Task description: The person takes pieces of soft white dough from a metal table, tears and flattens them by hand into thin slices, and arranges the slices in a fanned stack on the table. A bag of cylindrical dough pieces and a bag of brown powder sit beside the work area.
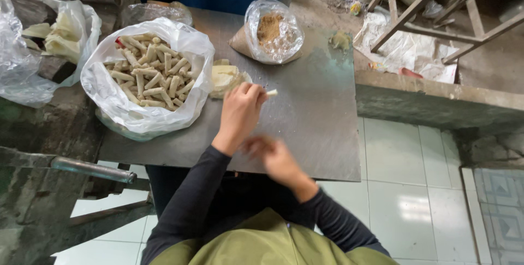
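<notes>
Left hand [238,113] pinches a small pale roll [271,93] closed-fingered; right hand [275,158] blurred, grip unclear, beside bag of rolls [147,74]

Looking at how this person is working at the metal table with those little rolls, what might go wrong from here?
1. The left hand pinches a small pale roll only at its end; it might slip onto the metal table.
2. The white bag of rolls bulges close to the table's left edge, so a nudge could tip it off.
3. The right hand is blurred with motion near the front edge; a hasty move may knock the roll loose.
</notes>
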Motion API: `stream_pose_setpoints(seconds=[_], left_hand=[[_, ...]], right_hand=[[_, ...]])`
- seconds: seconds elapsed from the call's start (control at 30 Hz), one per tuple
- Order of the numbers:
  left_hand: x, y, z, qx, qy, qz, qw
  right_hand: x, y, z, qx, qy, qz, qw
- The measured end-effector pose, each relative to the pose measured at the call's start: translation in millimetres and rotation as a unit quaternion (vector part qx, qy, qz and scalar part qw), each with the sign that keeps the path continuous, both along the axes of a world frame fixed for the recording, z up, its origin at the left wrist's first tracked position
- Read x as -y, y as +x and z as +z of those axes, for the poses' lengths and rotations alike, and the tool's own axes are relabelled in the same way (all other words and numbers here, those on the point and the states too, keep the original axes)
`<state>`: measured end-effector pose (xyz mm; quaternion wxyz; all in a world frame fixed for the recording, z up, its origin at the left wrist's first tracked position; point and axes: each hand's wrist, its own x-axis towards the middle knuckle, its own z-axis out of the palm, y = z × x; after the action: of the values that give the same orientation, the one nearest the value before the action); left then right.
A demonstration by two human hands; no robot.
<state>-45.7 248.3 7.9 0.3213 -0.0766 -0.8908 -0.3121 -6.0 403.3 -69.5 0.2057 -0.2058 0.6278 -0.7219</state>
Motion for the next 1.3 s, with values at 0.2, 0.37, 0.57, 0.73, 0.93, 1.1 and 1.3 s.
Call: stream_pose_setpoints(seconds=[0.2, 0.37, 0.57, 0.73, 0.93, 1.1, 1.3], left_hand=[[50.0, 36.5, 72.6, -0.113, -0.096, 0.153, 0.977], [134.7, 83.4, 86.4, -0.042, -0.212, 0.339, 0.916], [101.3, 98.2, 75.4, -0.133, -0.172, 0.361, 0.907], [34.9, 90.6, 33.2, -0.016, 0.143, 0.094, 0.985], [59.6, 51.4, -37.4, 0.057, 0.147, 0.093, 0.983], [90.3, 14.1, -58.6, 0.122, 0.122, 0.096, 0.980], [110.9, -12.2, -67.2, 0.163, 0.060, 0.112, 0.978]], right_hand=[[33.2, -10.3, -64.8, 0.340, -0.207, 0.137, 0.907], [-245.2, -73.6, -29.9, -0.049, -0.104, -0.627, 0.770], [-323.0, -0.3, 34.1, -0.345, 0.142, -0.674, 0.637], [-99.2, -35.4, 61.4, -0.281, 0.121, -0.325, 0.895], [98.6, -118.9, 90.7, -0.473, 0.210, -0.047, 0.854], [156.3, -178.5, 71.4, -0.483, 0.302, 0.054, 0.820], [169.7, -219.1, 74.5, -0.381, 0.255, 0.148, 0.876]])
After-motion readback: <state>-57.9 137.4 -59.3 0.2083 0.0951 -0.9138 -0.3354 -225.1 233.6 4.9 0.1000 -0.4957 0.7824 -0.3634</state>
